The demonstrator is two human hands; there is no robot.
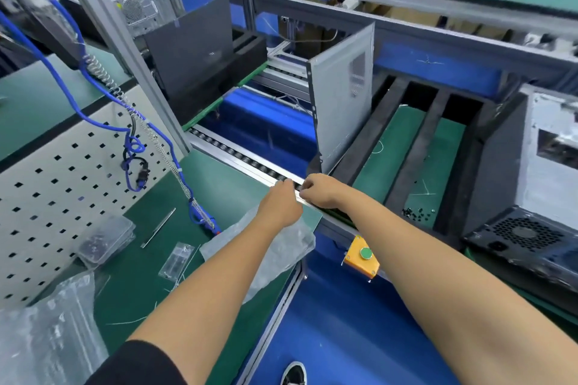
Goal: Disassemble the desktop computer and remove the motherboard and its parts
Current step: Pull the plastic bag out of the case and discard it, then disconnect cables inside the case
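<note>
Grey side panel (342,97) standing just beyond both hands; left hand (280,206) and right hand (319,189) curling over the conveyor rail (247,162), grip unclear. Probably pulling the pallet closer; computer case (531,191) lying right.

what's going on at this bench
A person reaches both arms out to the conveyor rail. The left hand and right hand meet at the near edge of a tray; what the fingers hold is hidden. A grey side panel stands upright in the tray. The computer case sits at the right, untouched.
</note>
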